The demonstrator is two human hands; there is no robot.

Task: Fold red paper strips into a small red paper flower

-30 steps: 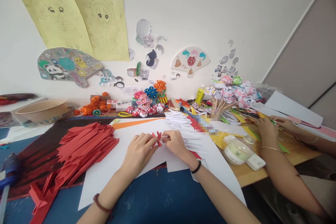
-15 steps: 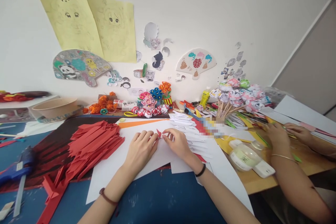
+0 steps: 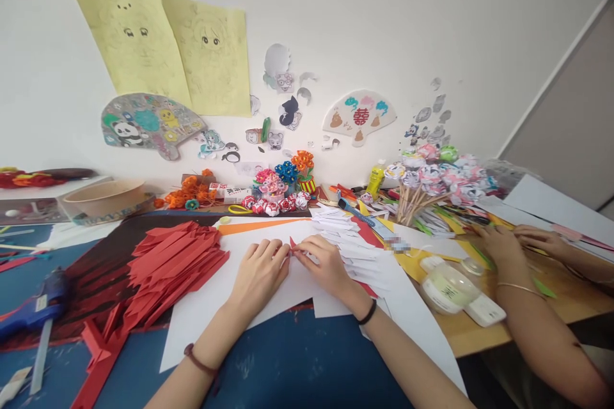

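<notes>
Between my two hands, above white paper (image 3: 192,319), a small red paper piece (image 3: 292,243) sticks up from the fingertips. My left hand (image 3: 261,268) has its fingers closed on the piece from the left side. From the right, my right hand (image 3: 323,265) pinches the same piece. Its lower part is hidden by the fingers. A heap of folded red paper strips (image 3: 173,262) lies left of my left hand. White folded paper strips (image 3: 336,223) spread out behind and beside my right hand.
A blue glue gun (image 3: 43,307) lies at the far left, and a beige bowl (image 3: 103,198) behind it. Paper flowers (image 3: 432,172) stand at the back right. A bottle (image 3: 446,287) and a co-worker's hands (image 3: 503,249) are at the right.
My right hand has shifted slightly left, closer to my left hand, and its fingers have come together at the red piece. The view has moved a little.
</notes>
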